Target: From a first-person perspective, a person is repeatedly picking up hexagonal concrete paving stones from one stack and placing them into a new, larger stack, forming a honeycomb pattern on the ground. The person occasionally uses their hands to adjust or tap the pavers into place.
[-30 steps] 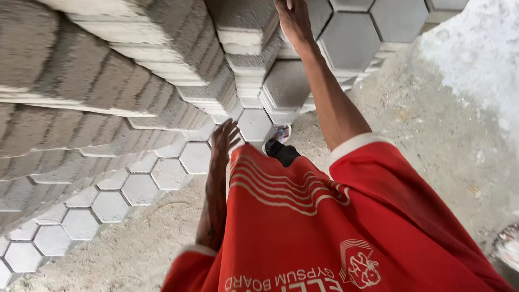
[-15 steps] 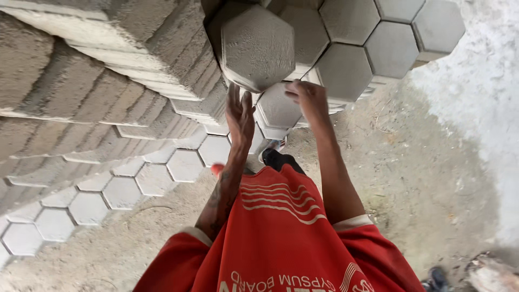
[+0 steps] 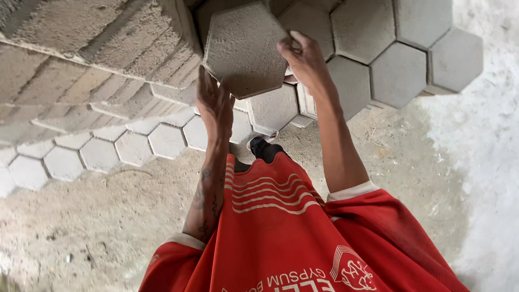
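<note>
A grey hexagonal paving block [image 3: 244, 47] is held up between two bare hands. The left hand [image 3: 214, 103] presses flat against its lower left edge, and the right hand [image 3: 306, 58] grips its right edge with the fingers curled over the rim. To the left rises a tall stack of blocks [image 3: 81, 65], seen edge on. Far right, more hexagonal blocks [image 3: 400, 59] lie fitted together, and a row of pavers [image 3: 97, 154] runs along the sandy ground [image 3: 97, 227]. A red shirt [image 3: 286, 238] fills the near foreground, with a dark shoe [image 3: 264, 148] just beyond it.
</note>
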